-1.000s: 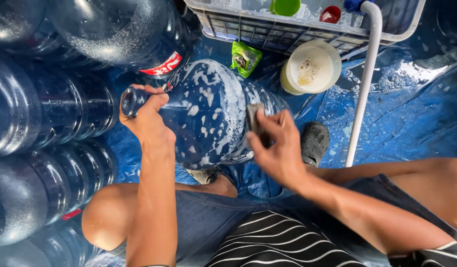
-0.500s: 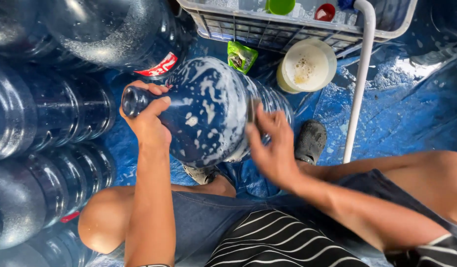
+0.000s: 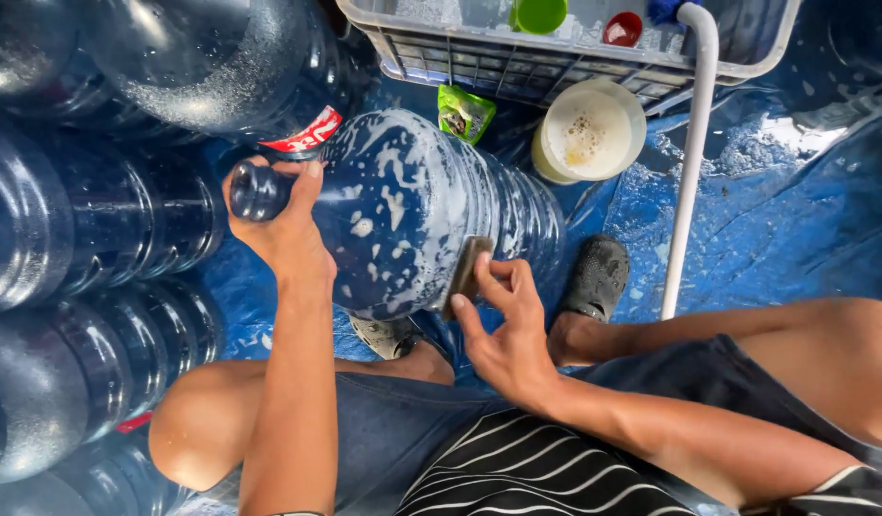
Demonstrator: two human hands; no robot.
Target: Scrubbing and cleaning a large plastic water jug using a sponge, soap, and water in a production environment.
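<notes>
A large blue water jug (image 3: 422, 205) lies on its side in front of me, streaked with white soap foam. My left hand (image 3: 286, 229) grips its neck close to the mouth (image 3: 255, 191). My right hand (image 3: 503, 330) holds a flat brown scrub pad (image 3: 467, 275) pressed against the jug's near side. My knees and dark shorts fill the lower part of the view.
Several dark blue jugs (image 3: 68, 220) are stacked on the left and at top left. A white plastic crate (image 3: 555, 57) stands at the top, with a cream tub (image 3: 589, 129), a green sachet (image 3: 463, 112) and a white pipe (image 3: 694, 162) nearby. Blue wet tarpaulin (image 3: 775, 220) covers the floor.
My right hand has slid with the pad from the jug's upper side down to its near side. The left hand has kept its grip on the neck.
</notes>
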